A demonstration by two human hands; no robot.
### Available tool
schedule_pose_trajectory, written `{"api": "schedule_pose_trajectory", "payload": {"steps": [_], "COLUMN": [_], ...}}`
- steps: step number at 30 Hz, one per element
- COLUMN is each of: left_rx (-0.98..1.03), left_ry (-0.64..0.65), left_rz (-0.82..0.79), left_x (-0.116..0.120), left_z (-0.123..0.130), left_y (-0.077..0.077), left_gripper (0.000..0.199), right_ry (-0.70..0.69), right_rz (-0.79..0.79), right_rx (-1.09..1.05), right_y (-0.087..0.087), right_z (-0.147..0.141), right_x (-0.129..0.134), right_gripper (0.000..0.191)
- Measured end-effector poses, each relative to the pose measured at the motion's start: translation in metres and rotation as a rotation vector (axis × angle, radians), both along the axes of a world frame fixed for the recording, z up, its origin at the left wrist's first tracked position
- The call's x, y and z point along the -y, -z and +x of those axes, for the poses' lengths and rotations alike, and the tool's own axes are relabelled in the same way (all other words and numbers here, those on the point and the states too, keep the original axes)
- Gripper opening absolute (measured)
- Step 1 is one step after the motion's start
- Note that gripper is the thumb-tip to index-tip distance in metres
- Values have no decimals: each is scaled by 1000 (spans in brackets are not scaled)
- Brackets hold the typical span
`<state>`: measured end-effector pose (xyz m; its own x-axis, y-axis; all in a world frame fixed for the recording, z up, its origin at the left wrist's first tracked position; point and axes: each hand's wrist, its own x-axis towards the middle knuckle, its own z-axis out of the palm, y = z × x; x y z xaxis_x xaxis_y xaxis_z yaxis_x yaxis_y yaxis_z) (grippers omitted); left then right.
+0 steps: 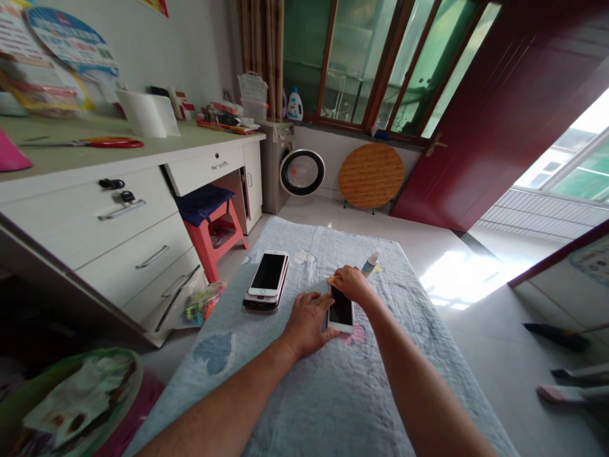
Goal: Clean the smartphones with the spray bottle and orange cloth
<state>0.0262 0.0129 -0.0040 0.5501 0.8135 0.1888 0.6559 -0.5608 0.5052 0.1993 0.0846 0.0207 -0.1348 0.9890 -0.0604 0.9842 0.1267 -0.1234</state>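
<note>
A white smartphone (341, 311) with a dark screen lies face up on the light blue cloth (304, 393). My left hand (308, 320) rests against its left side, fingers spread and thumb at the lower edge, steadying it. Over the top end of the phone, my right hand (349, 284) is closed on a small orange cloth (332, 280), pressed to the screen. Just beyond that hand stands a small spray bottle (370, 263) with a white cap. To the left, a stack of phones (267, 279) lies with a white one on top.
Left of the covered table are a white desk (95, 216), a red stool (214, 228) and a bin (137, 393) full of waste. A washing machine (276, 171) with its door open and a round wooden tabletop (372, 176) stand at the back.
</note>
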Motion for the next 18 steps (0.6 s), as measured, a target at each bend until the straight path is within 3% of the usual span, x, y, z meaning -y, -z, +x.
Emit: {"api": "schedule_pose_trajectory", "payload": {"steps": [9,18], "left_rx": [14,1], "left_ry": [14,29], "left_rz": [-11,5], "left_x": [2,-1], "left_z": [-1,-1], "left_y": [-6,0], "left_gripper": [60,58], "right_ry": [53,38], "right_rz": [-50,-18], "right_rx": [2,-7], "right_y": [-6,-6], "right_z": [28,9], "right_x": [6,2], "right_gripper": [26,27]}}
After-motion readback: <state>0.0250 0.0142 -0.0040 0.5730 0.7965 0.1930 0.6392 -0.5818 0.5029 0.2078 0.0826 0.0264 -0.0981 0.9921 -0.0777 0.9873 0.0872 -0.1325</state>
